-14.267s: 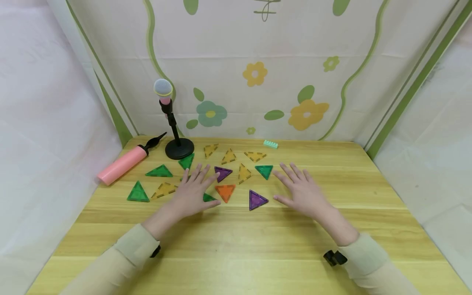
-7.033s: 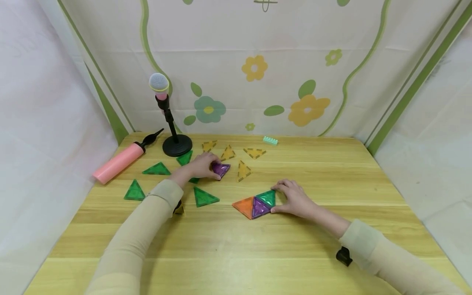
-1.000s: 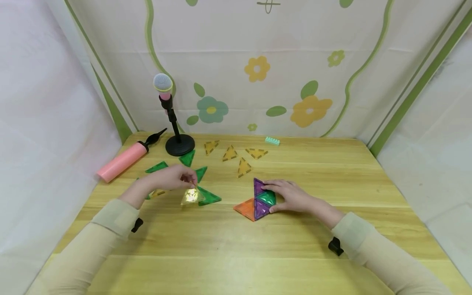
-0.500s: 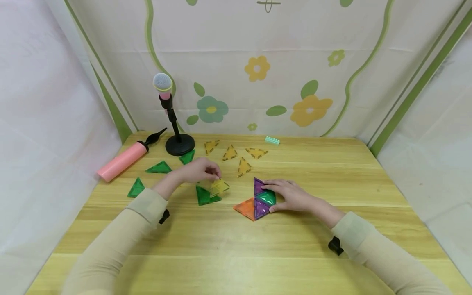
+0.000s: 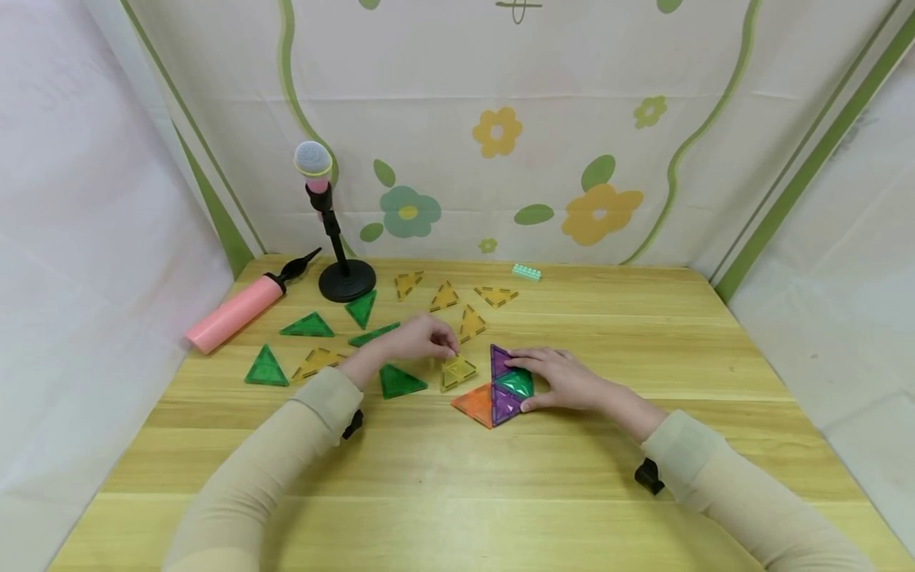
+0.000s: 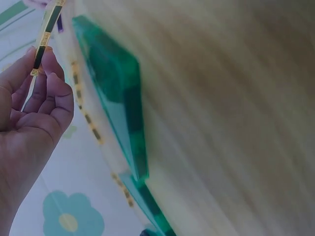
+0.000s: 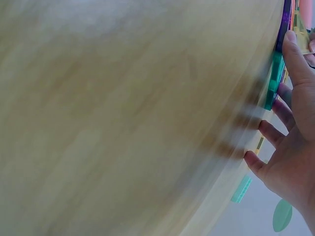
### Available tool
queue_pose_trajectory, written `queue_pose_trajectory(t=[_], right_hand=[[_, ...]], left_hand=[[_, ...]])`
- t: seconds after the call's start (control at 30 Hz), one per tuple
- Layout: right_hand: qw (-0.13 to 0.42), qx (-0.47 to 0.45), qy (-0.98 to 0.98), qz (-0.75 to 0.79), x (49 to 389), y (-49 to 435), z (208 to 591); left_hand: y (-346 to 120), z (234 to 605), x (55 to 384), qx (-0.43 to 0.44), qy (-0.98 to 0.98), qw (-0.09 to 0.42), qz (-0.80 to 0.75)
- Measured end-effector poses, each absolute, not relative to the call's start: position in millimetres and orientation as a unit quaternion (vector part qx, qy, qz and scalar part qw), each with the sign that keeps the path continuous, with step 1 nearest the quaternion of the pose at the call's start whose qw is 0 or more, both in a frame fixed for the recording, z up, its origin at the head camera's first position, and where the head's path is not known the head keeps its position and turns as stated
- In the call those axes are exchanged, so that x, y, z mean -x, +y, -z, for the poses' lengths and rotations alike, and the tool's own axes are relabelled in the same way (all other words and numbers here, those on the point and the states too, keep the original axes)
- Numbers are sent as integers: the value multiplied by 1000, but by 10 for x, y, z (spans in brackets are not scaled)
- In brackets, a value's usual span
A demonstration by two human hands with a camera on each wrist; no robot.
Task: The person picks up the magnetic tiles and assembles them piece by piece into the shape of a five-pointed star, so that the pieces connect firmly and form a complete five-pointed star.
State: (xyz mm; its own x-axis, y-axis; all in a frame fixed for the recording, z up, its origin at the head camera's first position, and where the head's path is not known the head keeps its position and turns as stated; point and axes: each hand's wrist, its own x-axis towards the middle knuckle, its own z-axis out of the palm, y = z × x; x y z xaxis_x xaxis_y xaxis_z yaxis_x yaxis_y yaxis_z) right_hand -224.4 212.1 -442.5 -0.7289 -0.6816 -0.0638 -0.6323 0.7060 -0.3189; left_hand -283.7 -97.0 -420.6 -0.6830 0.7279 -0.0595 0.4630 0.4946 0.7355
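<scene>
Between thumb and fingers my left hand pinches a yellow triangular magnetic tile, tilted and left of the joined tiles. In the left wrist view, this yellow tile shows edge-on at the fingertips. My right hand holds the joined tiles from the right, its thumb at the lower purple tile and a finger at the upper purple tile. Between these two lies a teal-green tile. An orange tile adjoins the lower purple one on the left. Part of the upper purple tile is hidden.
Several loose green tiles lie to the left. Loose yellow tiles lie mostly towards the back. Behind them stand a toy microphone on a black stand, a pink hand pump and a mint toy brick.
Over the last second my left hand has carried the yellow tile rightwards, over the green tile and close to the joined tiles. The right hand has stayed in place. Earlier, the tiles lay scattered.
</scene>
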Motion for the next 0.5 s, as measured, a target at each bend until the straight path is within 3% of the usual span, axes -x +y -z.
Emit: queue_pose_trajectory(t=[0.5], right_hand=[[94, 356, 918, 147, 2252, 2118, 4425]], left_hand=[[-752, 4344, 2787, -354, 858, 198, -315]])
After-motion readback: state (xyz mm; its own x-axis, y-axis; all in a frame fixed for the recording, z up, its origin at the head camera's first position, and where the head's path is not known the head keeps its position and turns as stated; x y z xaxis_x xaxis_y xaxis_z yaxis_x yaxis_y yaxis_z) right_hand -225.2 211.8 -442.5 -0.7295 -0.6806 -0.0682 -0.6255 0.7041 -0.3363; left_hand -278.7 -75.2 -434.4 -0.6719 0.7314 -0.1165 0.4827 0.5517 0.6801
